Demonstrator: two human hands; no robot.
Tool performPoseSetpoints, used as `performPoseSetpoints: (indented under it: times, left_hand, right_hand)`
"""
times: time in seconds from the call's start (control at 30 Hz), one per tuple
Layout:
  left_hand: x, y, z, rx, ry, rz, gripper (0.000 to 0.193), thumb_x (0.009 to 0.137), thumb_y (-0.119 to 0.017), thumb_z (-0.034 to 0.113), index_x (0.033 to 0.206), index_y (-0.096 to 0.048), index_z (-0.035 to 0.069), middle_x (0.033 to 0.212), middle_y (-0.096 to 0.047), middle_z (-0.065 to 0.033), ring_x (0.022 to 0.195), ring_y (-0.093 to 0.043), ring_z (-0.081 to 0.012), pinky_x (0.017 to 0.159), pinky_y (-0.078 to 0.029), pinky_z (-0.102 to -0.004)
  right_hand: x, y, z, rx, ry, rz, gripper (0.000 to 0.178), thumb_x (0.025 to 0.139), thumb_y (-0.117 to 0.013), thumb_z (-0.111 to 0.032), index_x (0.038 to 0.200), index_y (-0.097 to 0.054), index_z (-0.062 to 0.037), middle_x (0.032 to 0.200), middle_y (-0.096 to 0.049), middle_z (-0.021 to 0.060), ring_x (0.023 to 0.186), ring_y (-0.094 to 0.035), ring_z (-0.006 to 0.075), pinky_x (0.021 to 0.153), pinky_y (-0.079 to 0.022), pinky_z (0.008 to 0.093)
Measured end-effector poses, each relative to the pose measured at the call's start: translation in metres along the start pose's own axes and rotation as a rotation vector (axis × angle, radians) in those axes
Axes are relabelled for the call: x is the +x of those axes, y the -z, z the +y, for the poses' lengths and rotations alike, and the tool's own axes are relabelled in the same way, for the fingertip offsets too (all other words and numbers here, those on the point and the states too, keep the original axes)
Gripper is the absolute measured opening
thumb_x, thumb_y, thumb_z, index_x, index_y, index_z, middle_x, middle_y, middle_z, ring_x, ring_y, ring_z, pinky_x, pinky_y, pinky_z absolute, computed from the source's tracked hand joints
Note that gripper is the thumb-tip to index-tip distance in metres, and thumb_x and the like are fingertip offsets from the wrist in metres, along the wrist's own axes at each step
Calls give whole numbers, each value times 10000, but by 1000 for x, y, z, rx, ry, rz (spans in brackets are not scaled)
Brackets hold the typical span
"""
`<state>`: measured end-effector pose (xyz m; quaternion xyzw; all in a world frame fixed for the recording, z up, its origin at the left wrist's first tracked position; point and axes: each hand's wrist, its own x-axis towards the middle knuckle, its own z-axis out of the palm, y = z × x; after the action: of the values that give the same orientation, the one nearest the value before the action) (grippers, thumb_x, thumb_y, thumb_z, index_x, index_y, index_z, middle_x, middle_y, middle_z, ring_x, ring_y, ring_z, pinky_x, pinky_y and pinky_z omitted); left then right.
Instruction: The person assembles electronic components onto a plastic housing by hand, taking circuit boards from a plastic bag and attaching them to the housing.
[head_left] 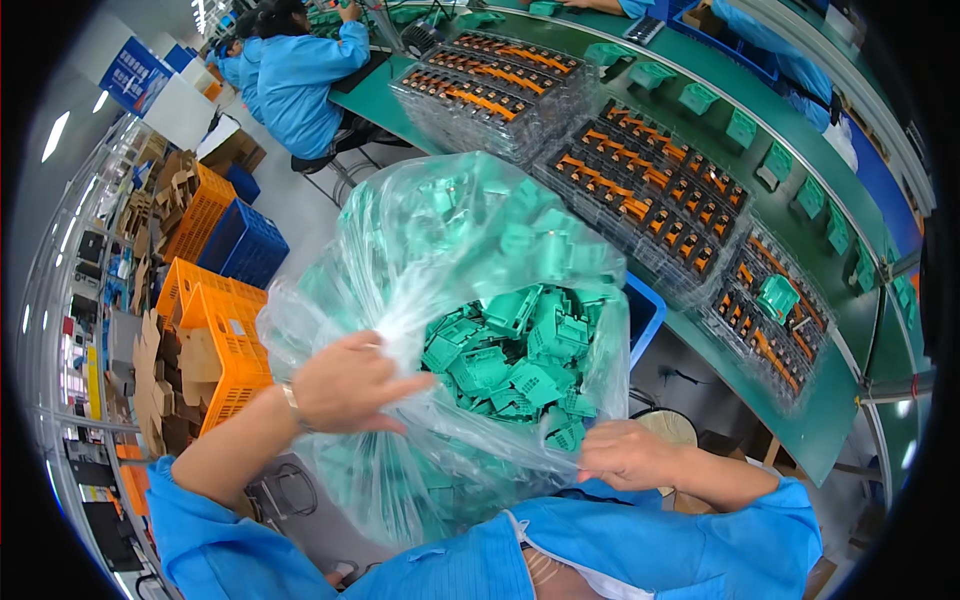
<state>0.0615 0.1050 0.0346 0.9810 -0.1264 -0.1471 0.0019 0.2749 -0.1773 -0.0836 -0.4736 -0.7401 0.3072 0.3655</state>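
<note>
A large clear plastic bag (385,265) full of green molded plastic housings (525,365) stands in front of me, its mouth gaping toward me. At the left of the mouth, my left hand (350,385) is closed on the bunched film, with index finger and thumb sticking out apart. Pleats fan out above and below that hand; its other fingertips are hidden. My right hand (625,455) pinches the bag's rim at the near right, pulling the film taut. Loose housings lie heaped inside the opening, and more show blurred through the film.
On the right, a green workbench (810,420) carries stacked clear trays (650,190) of black-and-orange parts. One green housing (777,297) rests on the nearest tray. More housings line a conveyor (740,125) behind. A blue crate (645,315) adjoins the bag. Orange crates (235,345) stand left; co-workers (300,85) sit ahead.
</note>
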Motion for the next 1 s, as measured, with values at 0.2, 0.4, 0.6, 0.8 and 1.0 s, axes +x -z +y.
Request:
performPoseSetpoints:
  times: [0.2,0.4,0.6,0.8,1.0]
  left_hand:
    - [39,-55,50,-296,-266,205,333,771,-655,249,1069,-546,149,736,-513,-20,719,-554,-217,804,-441,-392]
    - [17,-38,68,-671,-120,164,133,780,-608,155,911,-596,135,726,-533,-40,665,-567,-239,540,-439,-361]
    - [9,-40,80,-796,-139,195,111,788,-593,122,894,-623,130,677,-558,-41,633,-573,-244,534,-447,-348]
    - [3,-30,76,-866,-173,152,164,787,-618,125,950,-629,122,669,-576,-46,609,-580,-235,502,-442,-351]
    - [-11,-15,68,-904,-155,134,169,791,-628,125,959,-624,109,682,-583,-48,607,-578,-225,503,-438,-345]
  right_hand:
    - [20,-26,-18,195,-87,77,204,814,-636,-201,884,-528,-43,1052,-552,95,860,-583,254,678,-492,336]
    - [59,-60,-40,129,-201,76,286,792,-653,-207,1018,-545,-68,988,-576,71,841,-597,281,666,-492,372]
    - [65,-44,-33,300,-101,-244,121,805,-610,-163,909,-596,-102,810,-602,55,780,-605,259,588,-466,377]
    - [47,-23,-27,365,45,-272,82,817,-577,-125,887,-583,-83,793,-610,54,724,-603,262,557,-457,369]
    - [20,0,-28,233,38,-259,52,818,-575,-111,855,-569,-75,786,-596,34,678,-591,247,545,-461,347]
